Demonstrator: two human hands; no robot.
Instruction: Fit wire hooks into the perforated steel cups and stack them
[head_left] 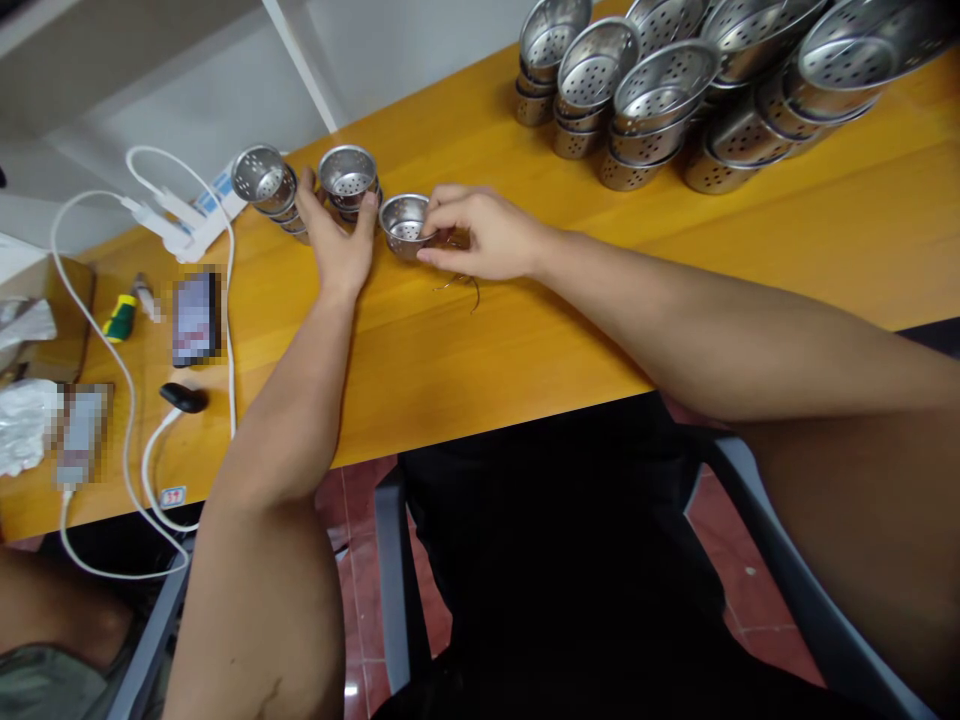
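Note:
Several perforated metal cups stand on the wooden table. My left hand straddles a short stack of cups, thumb on its right side and fingers on its left, closed around it. Left of those fingers is another leaning stack of cups. With thumb and fingers pinched together, my right hand grips the right rim of a perforated metal cup. Below that hand, thin bent wires lie on the table; part of them is hidden under the hand.
Taller stacks of perforated cups stand at the back right. To the left are a power strip with white cables, a phone, a green-yellow screwdriver handle and a black mouse-like object. A person's leg shows at lower left.

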